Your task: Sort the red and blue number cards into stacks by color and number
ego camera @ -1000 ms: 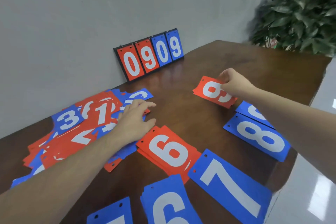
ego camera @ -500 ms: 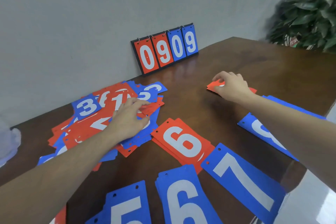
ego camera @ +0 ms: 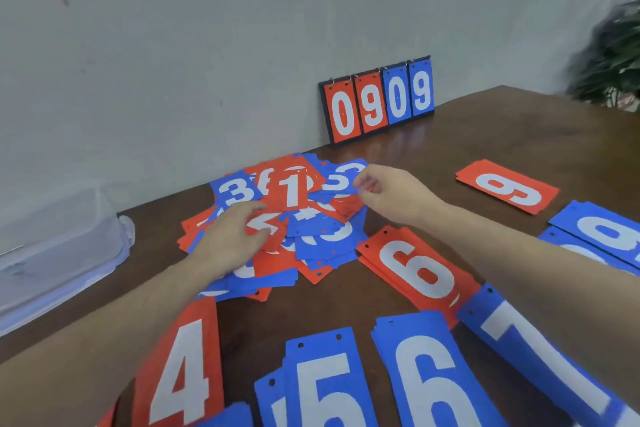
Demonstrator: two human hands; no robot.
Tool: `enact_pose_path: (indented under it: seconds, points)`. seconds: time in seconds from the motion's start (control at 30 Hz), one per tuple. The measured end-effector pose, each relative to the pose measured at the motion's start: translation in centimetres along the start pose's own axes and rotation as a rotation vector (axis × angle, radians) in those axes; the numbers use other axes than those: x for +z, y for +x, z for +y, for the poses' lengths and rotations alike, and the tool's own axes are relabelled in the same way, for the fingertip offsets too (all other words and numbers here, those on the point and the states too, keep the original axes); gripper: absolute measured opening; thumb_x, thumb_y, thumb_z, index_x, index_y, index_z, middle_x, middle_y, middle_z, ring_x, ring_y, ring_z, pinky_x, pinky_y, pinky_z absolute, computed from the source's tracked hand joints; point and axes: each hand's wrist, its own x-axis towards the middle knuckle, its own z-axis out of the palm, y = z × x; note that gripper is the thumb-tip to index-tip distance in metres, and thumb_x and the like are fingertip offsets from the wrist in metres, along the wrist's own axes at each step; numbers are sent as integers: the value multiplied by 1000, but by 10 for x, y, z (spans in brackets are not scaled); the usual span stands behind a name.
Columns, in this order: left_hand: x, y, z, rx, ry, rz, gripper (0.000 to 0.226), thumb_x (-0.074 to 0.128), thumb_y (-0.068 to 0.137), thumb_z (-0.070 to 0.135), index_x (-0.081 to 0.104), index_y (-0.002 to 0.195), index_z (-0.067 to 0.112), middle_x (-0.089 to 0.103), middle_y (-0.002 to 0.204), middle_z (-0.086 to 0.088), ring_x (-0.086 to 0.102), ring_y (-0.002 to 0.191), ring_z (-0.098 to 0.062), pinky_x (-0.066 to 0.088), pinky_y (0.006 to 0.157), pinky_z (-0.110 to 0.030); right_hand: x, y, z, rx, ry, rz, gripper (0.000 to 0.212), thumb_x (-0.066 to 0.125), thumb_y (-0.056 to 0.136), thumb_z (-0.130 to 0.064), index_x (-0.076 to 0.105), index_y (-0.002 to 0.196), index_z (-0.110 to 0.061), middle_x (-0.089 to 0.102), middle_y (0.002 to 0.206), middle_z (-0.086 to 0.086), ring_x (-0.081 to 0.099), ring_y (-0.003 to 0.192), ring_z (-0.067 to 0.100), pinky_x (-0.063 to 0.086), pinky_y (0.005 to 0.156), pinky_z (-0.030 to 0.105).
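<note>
Red and blue cards point(ego camera: 294, 218) with white numerals on a dark brown table point(ego camera: 485, 135); behind them, a black-framed scoreboard point(ego camera: 379, 100), grey wall point(ego camera: 207, 45)

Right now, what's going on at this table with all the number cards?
A person is sorting red and blue number cards. The left hand rests flat on the mixed pile; the right hand hovers over the pile's far edge, fingers loosely curled, holding nothing visible. Sorted stacks lie around: red 9, red 6, red 4, blue 5, blue 6, blue 7.
</note>
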Motion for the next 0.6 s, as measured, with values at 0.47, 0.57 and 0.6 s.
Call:
enact_pose_path:
  seconds: [0.47,0.57,0.6]
  points:
    - [-20,54,-67,-140,-48,130,45,62,96,40,52,136,23,56,141,-2,55,126,-22,45,104,-40,58,67,-43,-24,19,-80,21,54,97,-20,61,116,-26,65,106,-9,63,99,13,56,85,33]
    - [-19,73,-74,-170,-58,135,47,65,93,46,55,133,24,58,136,-5,57,118,-23,48,99,-41,66,81,-47,-54,-15,-88,22,53,99,-20,60,119,-25,65,98,-10,63,92,10,53,76,24]
    - [-18,79,-77,-163,-59,145,48,67,91,49,57,131,25,58,134,-5,56,116,-23,47,99,-42,68,85,-48,-76,-37,-92,23,52,99,-19,60,120,-25,66,98,-9,63,90,9,53,76,24]
